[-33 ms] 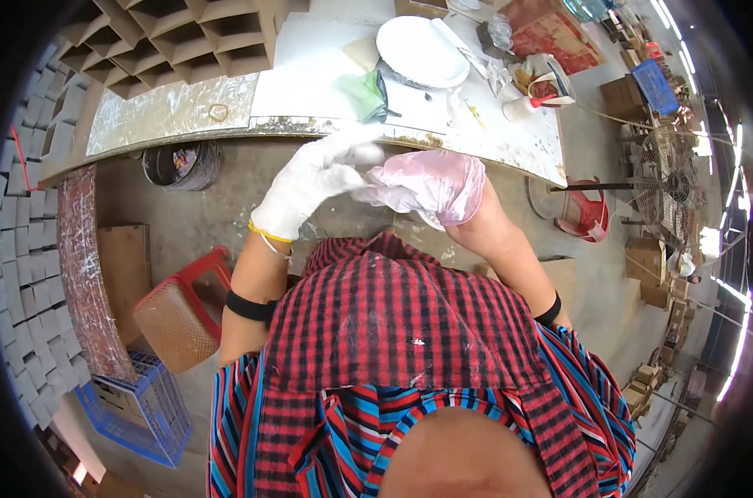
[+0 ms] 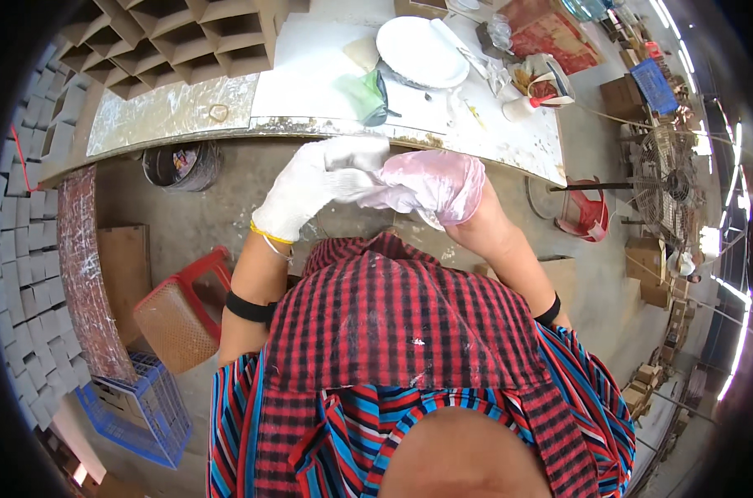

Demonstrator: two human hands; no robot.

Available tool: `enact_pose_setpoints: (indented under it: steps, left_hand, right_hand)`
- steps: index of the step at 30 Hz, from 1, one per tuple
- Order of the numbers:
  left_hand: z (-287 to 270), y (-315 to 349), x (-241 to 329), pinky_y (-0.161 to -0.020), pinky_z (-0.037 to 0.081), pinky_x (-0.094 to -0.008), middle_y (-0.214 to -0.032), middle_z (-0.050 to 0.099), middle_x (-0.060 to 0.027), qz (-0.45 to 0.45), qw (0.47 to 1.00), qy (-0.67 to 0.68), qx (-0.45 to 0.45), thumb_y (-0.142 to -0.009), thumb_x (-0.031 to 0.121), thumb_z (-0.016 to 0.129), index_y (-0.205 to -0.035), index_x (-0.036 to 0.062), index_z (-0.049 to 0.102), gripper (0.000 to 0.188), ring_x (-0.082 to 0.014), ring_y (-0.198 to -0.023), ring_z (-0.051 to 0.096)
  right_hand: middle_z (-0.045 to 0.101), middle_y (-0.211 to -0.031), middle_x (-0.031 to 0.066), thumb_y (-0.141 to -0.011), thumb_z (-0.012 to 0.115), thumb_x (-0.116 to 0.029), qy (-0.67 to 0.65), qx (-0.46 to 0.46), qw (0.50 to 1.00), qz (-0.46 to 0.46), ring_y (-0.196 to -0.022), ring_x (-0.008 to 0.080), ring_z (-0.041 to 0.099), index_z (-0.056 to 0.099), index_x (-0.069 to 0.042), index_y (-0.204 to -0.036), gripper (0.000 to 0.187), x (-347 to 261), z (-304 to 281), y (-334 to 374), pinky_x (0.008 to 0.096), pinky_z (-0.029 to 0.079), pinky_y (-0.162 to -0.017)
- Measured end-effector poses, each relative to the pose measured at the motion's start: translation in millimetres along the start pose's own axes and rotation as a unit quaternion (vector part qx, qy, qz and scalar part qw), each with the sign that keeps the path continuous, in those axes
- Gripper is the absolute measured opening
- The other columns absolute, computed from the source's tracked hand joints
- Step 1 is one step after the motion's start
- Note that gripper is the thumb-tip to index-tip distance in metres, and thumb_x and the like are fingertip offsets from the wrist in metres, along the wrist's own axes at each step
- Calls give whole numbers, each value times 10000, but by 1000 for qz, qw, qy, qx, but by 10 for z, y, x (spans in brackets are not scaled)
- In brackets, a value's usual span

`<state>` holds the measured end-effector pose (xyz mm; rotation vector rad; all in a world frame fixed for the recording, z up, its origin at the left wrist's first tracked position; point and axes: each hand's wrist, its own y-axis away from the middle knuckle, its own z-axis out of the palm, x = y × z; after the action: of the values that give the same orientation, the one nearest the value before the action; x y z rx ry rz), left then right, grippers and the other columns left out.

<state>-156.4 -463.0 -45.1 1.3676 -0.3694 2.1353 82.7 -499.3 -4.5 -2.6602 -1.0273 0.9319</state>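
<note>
In a white knit glove with a yellow cuff, my left hand (image 2: pixel 310 183) has its fingers bent and a little blurred, closed at the tip of a thin pink plastic covering (image 2: pixel 430 183). That crinkled plastic wraps my right hand (image 2: pixel 451 187) down to the wrist, so my right fingers are hidden. Both hands meet in front of the table's near edge, above the lap of a red and black checked apron (image 2: pixel 393 315). Just beyond them, a translucent green plastic bag (image 2: pixel 364 98) lies on the white table (image 2: pixel 302 50).
A cardboard divider grid (image 2: pixel 185 41) stands at the far left of the table. Beyond my hands are a white round dish (image 2: pixel 422 51) and a white bottle (image 2: pixel 522 108). A black bucket (image 2: pixel 181 166), red chair (image 2: pixel 185 307), blue crate (image 2: pixel 140 411) and fan (image 2: pixel 663 178) surround me.
My left fingers have shifted slightly and look more bent against the pink plastic. My right hand stays in the same place.
</note>
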Motion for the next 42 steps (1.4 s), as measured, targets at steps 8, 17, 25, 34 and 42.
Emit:
enact_pose_setpoints:
  steps: [8, 17, 25, 34, 42]
  left_hand:
    - [-94, 96, 80, -714, 456, -239, -822, 645, -40, 80, 969, -176, 151, -831, 112, 615, -969, 2, 648, 180, -98, -734, 561]
    - [551, 151, 297, -592, 473, -334, -674, 620, -53, 96, 776, -609, 132, -674, 298, 753, -759, 98, 658, 238, -219, -623, 606]
    - [414, -55, 14, -590, 435, -379, -656, 580, -105, 97, 803, -588, 26, -775, 264, 571, -697, 85, 593, 196, -310, -612, 545]
    - [518, -120, 25, -605, 452, -379, -686, 598, -127, -21, 853, -519, 43, -775, 246, 557, -751, 75, 630, 188, -305, -657, 571]
    - [694, -143, -241, -575, 439, -333, -639, 564, -107, 104, 848, -513, 80, -780, 154, 577, -734, 56, 612, 114, -254, -584, 535]
  right_hand:
    - [594, -1052, 149, -719, 608, 7, 74, -4, 997, -32, -982, 339, 550, 579, -32, -1080, 365, -82, 13, 63, 401, 423, -873]
    - [595, -898, 176, -714, 564, -21, -54, -128, 990, 23, -849, 354, 572, 581, -20, -980, 267, -10, 338, -252, 408, 462, -732]
    - [596, -765, 197, -665, 594, -60, 113, -228, 967, 17, -800, 359, 585, 619, -10, -757, 108, 25, 220, -241, 408, 477, -684]
    - [623, -765, 209, -698, 519, 10, -25, -171, 982, 71, -733, 334, 617, 603, 54, -682, 96, 221, 321, -113, 397, 484, -669]
    - [651, -862, 106, -837, 502, -8, -596, -47, 680, 425, -754, 167, 604, 638, 71, -920, 177, 532, 487, -10, 286, 472, -701]
